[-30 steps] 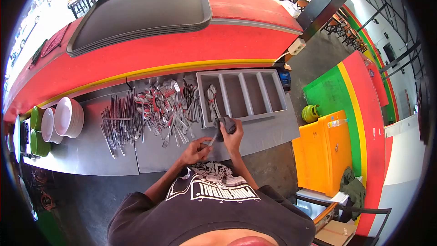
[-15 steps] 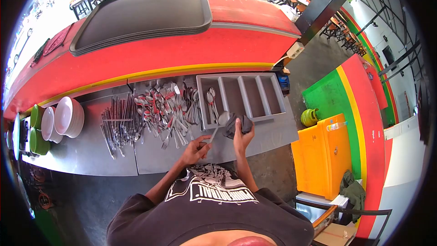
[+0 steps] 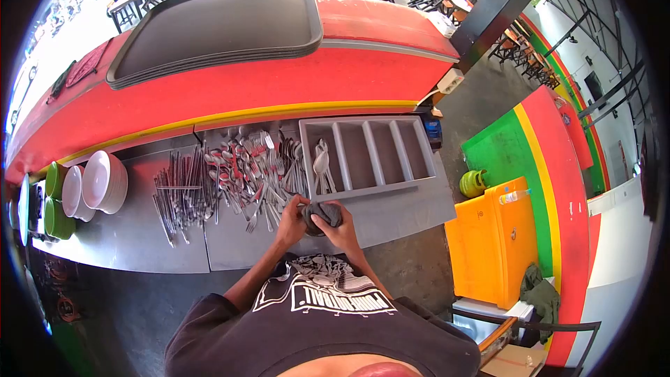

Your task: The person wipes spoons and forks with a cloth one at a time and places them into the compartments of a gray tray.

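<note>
A dark grey cloth (image 3: pixel 322 218) is bunched between my two hands, just in front of the grey cutlery tray (image 3: pixel 363 194). My right hand (image 3: pixel 341 230) is wrapped round it from the right. My left hand (image 3: pixel 293 220) is closed at the cloth's left edge; whatever its fingers pinch is too small to make out. Several spoons (image 3: pixel 322 163) lie in the tray's leftmost compartment. To the left of the tray, a loose heap of spoons and forks (image 3: pixel 244 167) covers the steel counter, with a pile of thin metal cutlery (image 3: pixel 183 195) beside it.
White bowls (image 3: pixel 105 181) and green bowls (image 3: pixel 58 218) are stacked at the counter's left. Dark serving trays (image 3: pixel 216 28) rest on the red ledge (image 3: pixel 391 21) behind. An orange box (image 3: pixel 488 244) and a green gas cylinder (image 3: pixel 473 183) are on the right.
Both hands have come together, the right one moving left and down with the cloth. The spoon seen earlier in my left hand is no longer distinguishable there; another spoon shows in the tray's left compartment.
</note>
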### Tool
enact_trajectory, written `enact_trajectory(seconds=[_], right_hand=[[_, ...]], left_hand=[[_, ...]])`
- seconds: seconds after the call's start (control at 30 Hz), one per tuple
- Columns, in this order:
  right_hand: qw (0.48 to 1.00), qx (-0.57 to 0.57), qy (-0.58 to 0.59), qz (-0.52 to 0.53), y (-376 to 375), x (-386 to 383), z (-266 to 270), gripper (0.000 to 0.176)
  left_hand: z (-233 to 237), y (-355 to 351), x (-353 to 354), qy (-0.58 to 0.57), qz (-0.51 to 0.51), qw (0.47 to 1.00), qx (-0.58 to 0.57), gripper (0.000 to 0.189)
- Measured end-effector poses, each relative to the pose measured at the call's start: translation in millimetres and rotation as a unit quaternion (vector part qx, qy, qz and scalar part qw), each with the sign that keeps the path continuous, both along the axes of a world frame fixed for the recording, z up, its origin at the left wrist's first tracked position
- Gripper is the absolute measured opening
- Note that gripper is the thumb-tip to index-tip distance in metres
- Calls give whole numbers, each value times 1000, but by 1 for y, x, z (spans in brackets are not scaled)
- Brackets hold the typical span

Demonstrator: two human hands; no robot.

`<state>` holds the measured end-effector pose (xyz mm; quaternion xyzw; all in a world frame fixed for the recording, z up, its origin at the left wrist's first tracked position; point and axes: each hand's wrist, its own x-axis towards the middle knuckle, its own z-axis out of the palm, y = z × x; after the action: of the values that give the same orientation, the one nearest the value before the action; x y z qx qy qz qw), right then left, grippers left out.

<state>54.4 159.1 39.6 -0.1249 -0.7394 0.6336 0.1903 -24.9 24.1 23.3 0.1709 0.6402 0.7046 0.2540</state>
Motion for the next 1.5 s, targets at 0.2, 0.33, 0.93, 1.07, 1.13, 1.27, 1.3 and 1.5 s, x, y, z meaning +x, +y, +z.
enact_trajectory(seconds=[0.2, 0.33, 0.93, 1.07, 1.13, 1.27, 1.3, 1.5], right_hand=[[999, 5, 2, -32, 10, -5, -4, 36], [998, 5, 2, -67, 12, -7, -14, 32], [981, 71, 18, -182, 23, -16, -12, 31], [963, 121, 45, -236, 39, -22, -7, 31], [960, 124, 43, -248, 43, -21, 1, 31], [946, 160, 46, -278, 53, -20, -8, 30], [944, 158, 46, -285, 54, -20, -9, 31], [944, 64, 57, -318, 59, -18, -5, 27]], left_hand=[[2, -3, 6, 7, -41, 997, -62, 17], [-4, -2, 8, 24, -84, 996, -1, 16], [12, -18, 5, 30, -227, 969, 93, 40], [10, -22, 5, 43, -258, 962, 80, 44], [27, -23, 6, 46, -267, 960, 74, 45], [20, -22, 5, 37, -286, 952, 102, 51], [20, -23, 5, 44, -286, 952, 98, 51], [20, -23, 5, 45, -288, 954, 71, 47]])
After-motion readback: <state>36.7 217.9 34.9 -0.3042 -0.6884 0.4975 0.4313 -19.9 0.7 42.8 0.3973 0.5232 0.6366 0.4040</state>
